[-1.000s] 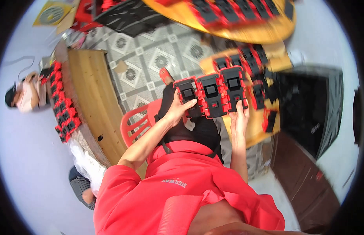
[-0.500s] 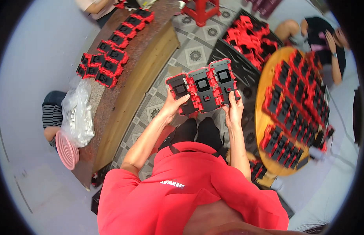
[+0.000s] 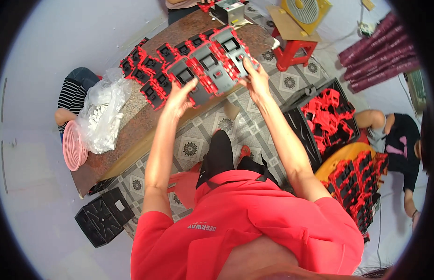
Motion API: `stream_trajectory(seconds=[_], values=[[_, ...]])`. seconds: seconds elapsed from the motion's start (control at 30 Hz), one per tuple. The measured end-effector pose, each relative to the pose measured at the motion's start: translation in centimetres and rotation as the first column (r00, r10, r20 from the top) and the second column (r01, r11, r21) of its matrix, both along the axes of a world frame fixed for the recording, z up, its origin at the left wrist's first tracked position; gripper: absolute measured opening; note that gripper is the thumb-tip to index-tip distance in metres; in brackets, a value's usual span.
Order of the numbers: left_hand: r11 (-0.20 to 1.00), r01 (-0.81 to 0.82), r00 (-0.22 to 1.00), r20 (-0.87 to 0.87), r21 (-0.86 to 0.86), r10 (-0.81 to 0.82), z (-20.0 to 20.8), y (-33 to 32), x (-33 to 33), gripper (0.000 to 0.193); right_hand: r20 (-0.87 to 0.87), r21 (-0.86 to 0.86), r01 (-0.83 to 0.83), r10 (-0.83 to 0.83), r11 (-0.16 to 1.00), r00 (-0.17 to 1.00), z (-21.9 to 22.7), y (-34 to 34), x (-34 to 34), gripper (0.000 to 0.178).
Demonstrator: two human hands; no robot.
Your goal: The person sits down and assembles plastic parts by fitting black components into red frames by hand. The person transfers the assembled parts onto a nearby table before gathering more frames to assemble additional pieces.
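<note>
Three red-black casings (image 3: 214,70), slanted row, raised

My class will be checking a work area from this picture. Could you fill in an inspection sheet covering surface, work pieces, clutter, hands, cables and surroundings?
Surface: speckled brown tabletop, bearing rows of red-and-black plastic parts.
Work pieces: one held row of three red-and-black housings.
Clutter: clear plastic bag of white pieces; pink basket beside it.
Hands: left hand grips the row's left end; right hand grips its right end.
Cables: thin cable at far right; its ends are unclear.
Surroundings: patterned tile floor; black crate of red parts; wooden table with more parts; other people partly visible.
</note>
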State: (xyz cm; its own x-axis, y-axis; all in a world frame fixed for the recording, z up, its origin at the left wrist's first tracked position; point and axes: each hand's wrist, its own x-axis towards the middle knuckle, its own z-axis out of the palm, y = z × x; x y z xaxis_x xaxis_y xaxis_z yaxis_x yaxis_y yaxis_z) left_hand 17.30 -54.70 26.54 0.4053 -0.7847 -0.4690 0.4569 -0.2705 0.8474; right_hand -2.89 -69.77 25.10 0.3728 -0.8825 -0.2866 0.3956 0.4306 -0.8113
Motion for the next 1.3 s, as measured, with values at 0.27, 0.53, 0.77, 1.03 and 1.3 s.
stream_trajectory(seconds=[0.27, 0.53, 0.77, 1.03, 1.3], values=[[1.000, -0.005, 1.000, 0.027, 0.018, 0.004, 0.5, -10.5, 22.2, 0.088, 0.066, -0.028, -0.134, 0.135, 0.991, 0.989, 1.4, -12.7, 22.5, 0.039], [0.997, -0.017, 0.998, -0.059, 0.075, 0.021, -5.6, -20.8, 40.4, 0.090, -0.009, 0.036, -0.184, 0.184, 0.982, 0.983, -5.4, -23.4, 40.4, 0.039], [0.972, -0.045, 0.990, -0.119, 0.231, 0.074, -13.8, -25.4, 47.9, 0.104, -0.044, 0.230, -0.147, 0.161, 0.962, 0.986, -14.3, -27.7, 48.2, 0.036], [0.908, -0.042, 0.978, -0.168, 0.418, 0.123, -17.9, -26.8, 47.9, 0.099, -0.191, 0.398, -0.012, 0.095, 0.917, 0.977, -20.8, -28.4, 49.3, 0.056], [0.834, -0.188, 0.979, 0.029, 0.519, 0.203, -18.6, -25.5, 48.1, 0.115, -0.337, 0.432, -0.147, 0.310, 0.890, 0.889, -19.8, -26.8, 49.5, 0.095]])
